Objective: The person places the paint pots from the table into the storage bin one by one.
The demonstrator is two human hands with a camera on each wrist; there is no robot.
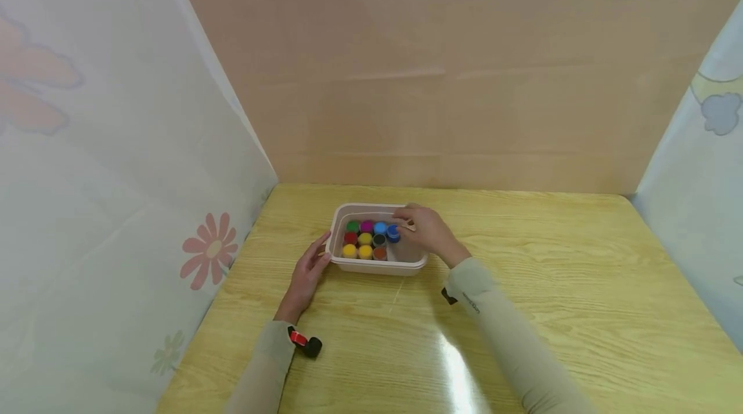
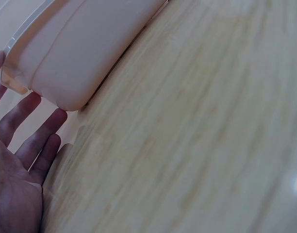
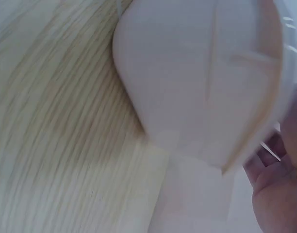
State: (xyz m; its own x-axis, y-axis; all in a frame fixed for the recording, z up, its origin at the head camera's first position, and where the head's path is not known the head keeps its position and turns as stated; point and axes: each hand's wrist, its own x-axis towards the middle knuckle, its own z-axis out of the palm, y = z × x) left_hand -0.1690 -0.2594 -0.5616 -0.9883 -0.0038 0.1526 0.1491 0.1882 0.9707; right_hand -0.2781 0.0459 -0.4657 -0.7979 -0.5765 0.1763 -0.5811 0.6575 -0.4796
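Note:
A pale plastic tub [image 1: 380, 268] stands on the table, holding several small paint jars in different colours, among them a green jar [image 1: 353, 226] and a yellow jar [image 1: 349, 251]. At its left end, my left hand [image 1: 307, 275] touches the wall and rim with extended fingers; the fingertips also show against the tub [image 2: 90, 53] in the left wrist view. My right hand [image 1: 428, 231] reaches over the right rim, thumb and forefinger apart, with a fingertip close beside a blue jar [image 1: 393, 234]. In the right wrist view the tub hides most of those fingers.
The wood-grain table [image 1: 557, 285] extends around the tub. A brown backdrop [image 1: 453, 78] closes off the far side, and flower-printed white sheets hang at the left [image 1: 128, 175] and right. A camera strap [image 1: 298, 338] sits on my left wrist.

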